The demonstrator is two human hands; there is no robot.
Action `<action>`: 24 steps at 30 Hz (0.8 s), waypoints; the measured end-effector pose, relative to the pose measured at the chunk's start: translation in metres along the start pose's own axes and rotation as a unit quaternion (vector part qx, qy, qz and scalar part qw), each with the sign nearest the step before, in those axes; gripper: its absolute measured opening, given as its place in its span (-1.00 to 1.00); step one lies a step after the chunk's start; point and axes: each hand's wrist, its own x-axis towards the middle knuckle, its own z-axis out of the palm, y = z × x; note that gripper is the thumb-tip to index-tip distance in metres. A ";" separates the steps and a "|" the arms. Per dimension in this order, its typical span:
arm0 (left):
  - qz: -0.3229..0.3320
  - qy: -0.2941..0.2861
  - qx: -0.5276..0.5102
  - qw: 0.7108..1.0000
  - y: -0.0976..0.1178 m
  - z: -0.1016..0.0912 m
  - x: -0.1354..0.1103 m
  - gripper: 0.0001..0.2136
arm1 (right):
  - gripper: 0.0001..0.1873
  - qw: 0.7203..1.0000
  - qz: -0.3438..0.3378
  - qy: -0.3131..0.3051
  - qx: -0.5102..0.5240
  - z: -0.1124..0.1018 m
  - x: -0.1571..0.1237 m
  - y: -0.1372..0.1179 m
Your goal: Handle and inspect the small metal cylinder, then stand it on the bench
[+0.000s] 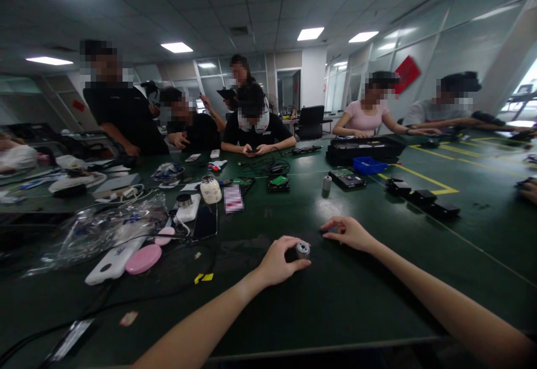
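Observation:
My left hand (282, 261) curls its thumb and fingers around a small grey metal cylinder (302, 250) standing upright on the green table. The cylinder's round top, with dark holes in it, faces up. To the right, my right hand (346, 232) hovers low over the table, thumb and index finger brought close together at the tips. Whatever lies between those fingertips, if anything, is too small to make out. Farther off stands a second metal cylinder (326, 183), beside a black hard drive (347, 179).
At left lie a clear plastic bag (109, 226), a pink round case (143, 259), a phone (205, 222) and cables. A blue bin (369, 165) sits before a black tray (364, 150). Black boxes (423, 197) stand at right. Several people sit or stand around the table.

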 end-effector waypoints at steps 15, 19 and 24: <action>-0.002 0.026 0.002 1.000 -0.008 0.006 0.002 -0.62 | -0.75 0.987 -0.050 0.049 0.148 0.045 -0.011 -0.082; -0.001 0.018 -0.007 1.000 -0.010 0.006 0.003 -0.60 | -0.84 0.992 -0.057 0.022 0.111 0.052 -0.014 -0.090; 0.001 0.020 -0.007 1.000 -0.010 0.007 0.003 -0.60 | -0.91 0.994 -0.063 0.024 0.091 0.053 -0.013 -0.087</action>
